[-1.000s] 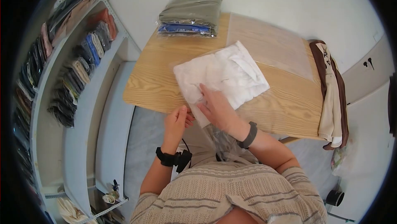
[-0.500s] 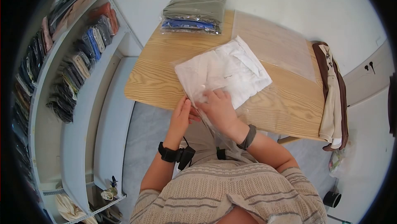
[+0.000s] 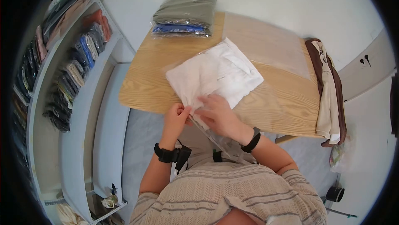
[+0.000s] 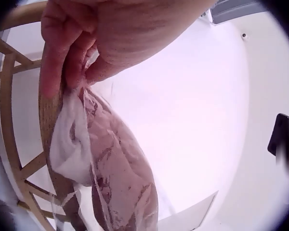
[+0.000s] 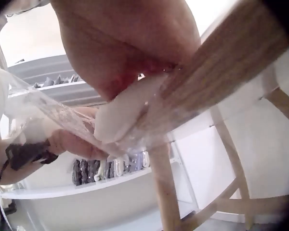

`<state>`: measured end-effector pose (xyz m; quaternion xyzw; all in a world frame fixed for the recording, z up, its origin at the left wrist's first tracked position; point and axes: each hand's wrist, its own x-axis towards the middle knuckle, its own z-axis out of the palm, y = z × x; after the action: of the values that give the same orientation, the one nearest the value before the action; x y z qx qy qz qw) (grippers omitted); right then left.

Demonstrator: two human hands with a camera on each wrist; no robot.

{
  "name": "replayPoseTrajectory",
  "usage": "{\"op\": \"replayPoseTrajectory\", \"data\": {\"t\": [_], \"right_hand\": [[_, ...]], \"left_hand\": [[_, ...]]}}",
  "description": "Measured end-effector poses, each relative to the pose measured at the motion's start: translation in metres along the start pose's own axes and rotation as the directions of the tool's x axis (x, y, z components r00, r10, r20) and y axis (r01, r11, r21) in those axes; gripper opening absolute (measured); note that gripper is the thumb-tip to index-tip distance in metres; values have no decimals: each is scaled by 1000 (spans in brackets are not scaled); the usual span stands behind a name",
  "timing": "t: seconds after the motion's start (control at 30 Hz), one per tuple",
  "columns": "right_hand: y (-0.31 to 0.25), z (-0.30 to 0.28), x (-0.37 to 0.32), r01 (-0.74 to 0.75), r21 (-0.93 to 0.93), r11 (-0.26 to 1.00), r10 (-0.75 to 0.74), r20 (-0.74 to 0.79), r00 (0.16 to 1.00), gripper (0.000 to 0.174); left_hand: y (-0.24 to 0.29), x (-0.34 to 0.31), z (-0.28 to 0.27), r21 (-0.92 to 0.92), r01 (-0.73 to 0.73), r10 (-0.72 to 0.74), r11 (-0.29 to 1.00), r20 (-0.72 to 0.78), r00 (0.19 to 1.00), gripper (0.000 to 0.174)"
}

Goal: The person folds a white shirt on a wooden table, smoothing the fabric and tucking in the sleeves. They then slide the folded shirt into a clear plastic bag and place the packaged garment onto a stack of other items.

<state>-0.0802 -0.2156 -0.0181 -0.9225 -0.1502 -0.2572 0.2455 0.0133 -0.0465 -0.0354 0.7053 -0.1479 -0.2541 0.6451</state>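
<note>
A folded white garment (image 3: 241, 73) lies in a clear plastic bag (image 3: 181, 77) on the table, its near corner over the table's front edge. My left hand (image 3: 175, 121) pinches the bag at that corner; in the left wrist view the left hand (image 4: 111, 33) has thumb and fingers closed on the gathered plastic (image 4: 123, 168). The right hand (image 3: 222, 117) lies on the near side of the bag with fingers spread. In the right wrist view the right hand (image 5: 130, 38) is above the white cloth (image 5: 127, 110) at the wooden edge, its fingertips hidden. Loose plastic hangs toward the lap.
Bagged folded clothes (image 3: 185, 15) are stacked at the table's back left. A flat clear bag (image 3: 266, 42) lies at the back right. A brown and cream garment (image 3: 328, 87) hangs over the right edge. Shelves (image 3: 79, 129) with bagged clothes stand at the left.
The left hand has closed on the bag's near corner, where the plastic is now bunched. The right hand has shifted slightly toward the near edge. The white garment stays about where it was on the table.
</note>
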Motion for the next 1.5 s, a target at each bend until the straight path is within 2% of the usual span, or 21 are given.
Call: {"op": "replayPoseTrajectory", "data": {"t": [0.03,0.1,0.13,0.2,0.33,0.4,0.43,0.5,0.6,0.73,0.83,0.9,0.97,1.0,1.03,1.1,1.17,1.23,1.33,1.4,1.5], "right_hand": [[3,-3,-6,-3,-6,1000,3,-2,1000,40],[-6,-21,-6,-328,-165,930,306,-147,941,50],[-7,-25,-5,-334,-167,927,312,-149,938,50],[-6,-32,-3,-523,-525,672,470,-244,848,59],[-1,-32,-14,-600,-459,655,597,-172,784,65],[-8,-43,-8,-672,-207,711,670,-91,737,69],[-8,-45,-7,-674,-206,710,670,-97,736,69],[-9,-46,-9,-496,-484,721,494,-143,858,75],[-7,-36,-14,-556,-513,654,641,-17,768,80],[-16,-35,-21,-527,-534,661,623,0,782,83],[-24,-42,-41,-494,-507,707,595,48,803,84],[-31,-58,-61,-392,-419,819,521,254,815,83],[-30,-92,-85,-153,-82,985,172,341,924,65],[-33,-123,-86,-388,174,905,258,500,826,54],[-34,-155,-86,-619,364,696,271,665,696,45],[-17,-198,-100,-859,476,186,438,743,506,36],[11,-189,-102,-852,460,251,848,320,423,28],[24,-161,-75,-817,495,295,909,119,400,30],[64,-137,-70,-848,476,232,858,310,409,31],[61,-129,-53,-871,488,54,852,432,295,25],[73,-137,-52,-850,520,79,660,612,436,23]], "left_hand": [[-2,0,0,-36,5,-6,999,-15,1000,20],[-3,0,-1,-72,12,-13,997,-24,1000,18],[-2,0,-2,-53,25,-28,998,-53,998,18],[2,1,-5,-34,40,-43,999,-76,996,17],[0,18,-21,-27,-54,47,998,-215,976,18],[-1,22,-21,-16,-89,83,996,-244,966,20],[-1,22,-21,14,-119,118,993,-274,954,23],[13,18,-16,45,-147,154,988,-306,939,27],[25,7,-13,49,-69,79,996,-231,970,40],[24,6,-10,265,-136,175,955,-128,976,49],[15,9,-13,285,-171,216,943,-135,967,49],[13,6,-16,271,-179,224,946,-143,964,47],[20,-5,-19,120,-32,62,992,-255,965,37],[22,-10,-23,118,-25,54,993,-255,965,37],[23,-17,-31,115,69,-49,991,-174,983,34],[15,-29,-41,132,176,-166,975,-84,983,34],[1,-34,-45,196,185,-208,963,105,973,41],[4,-39,-40,150,216,-238,965,151,960,40],[13,-38,-32,110,211,-230,971,206,951,36],[17,-36,-31,123,169,-192,978,214,958,35],[25,-28,-39,37,145,-150,989,225,963,28]]}}
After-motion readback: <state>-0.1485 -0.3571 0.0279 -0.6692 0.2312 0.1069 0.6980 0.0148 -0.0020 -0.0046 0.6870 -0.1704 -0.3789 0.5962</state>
